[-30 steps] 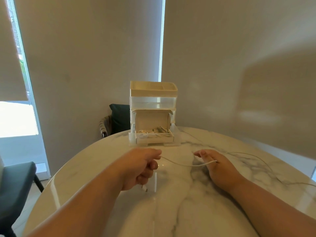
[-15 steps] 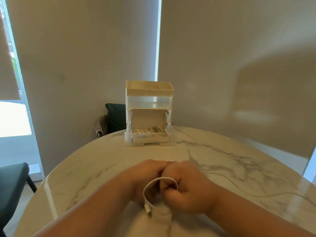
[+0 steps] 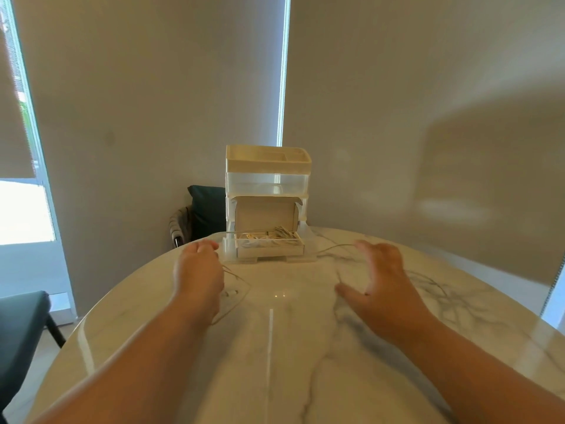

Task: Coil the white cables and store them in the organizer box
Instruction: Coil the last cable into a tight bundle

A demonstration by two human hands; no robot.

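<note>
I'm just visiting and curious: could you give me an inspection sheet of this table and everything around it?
Surface: glossy round marble table.
Job's things: organizer box at the far edge; its open lower compartment already holds cables.
Clutter: nothing seen.
Hands: left hand grips loops of white cable; right hand open, fingers spread.
Cables: one loop trails from the left hand; a strand passes the right fingertips, contact unclear.
Surroundings: drawn blinds, bright window at left, dark chair beyond the table.

The marble table [image 3: 275,356] bears an organizer box [image 3: 268,182] and white cable [image 3: 331,248].
</note>
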